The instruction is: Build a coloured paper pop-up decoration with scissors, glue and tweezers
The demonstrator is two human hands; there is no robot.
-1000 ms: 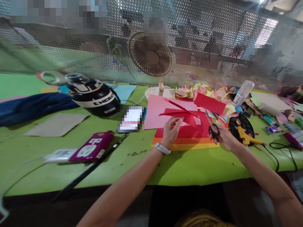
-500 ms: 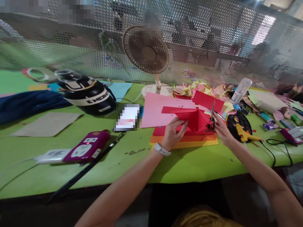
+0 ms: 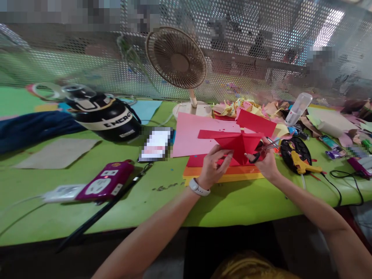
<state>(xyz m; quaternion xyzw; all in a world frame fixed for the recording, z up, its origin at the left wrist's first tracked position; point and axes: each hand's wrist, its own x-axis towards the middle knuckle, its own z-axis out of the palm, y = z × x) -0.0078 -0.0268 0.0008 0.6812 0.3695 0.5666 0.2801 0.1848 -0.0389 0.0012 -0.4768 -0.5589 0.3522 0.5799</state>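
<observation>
A folded red paper [image 3: 236, 145] stands partly raised above a stack of red, orange and yellow sheets [image 3: 229, 172]. My left hand [image 3: 215, 164] pinches its left side between thumb and fingers. In my right hand [image 3: 265, 157] are small scissors [image 3: 255, 156] with dark handles; the blades point off to the right, away from the fold. The fingers of that hand also touch the right edge of the red paper. Behind lie a pink sheet [image 3: 188, 133] and another red piece [image 3: 255, 124].
A fan [image 3: 178, 62] stands behind the paper. To the left are a phone [image 3: 156, 143], a purple power strip [image 3: 106, 181] and a black bottle [image 3: 107, 120]. A yellow glue gun [image 3: 302, 164] rests on a black tray [image 3: 287, 149] at right.
The scissors have turned from upright to pointing right, with their handles back in my right hand's grip. That hand has moved slightly left, onto the red paper's edge.
</observation>
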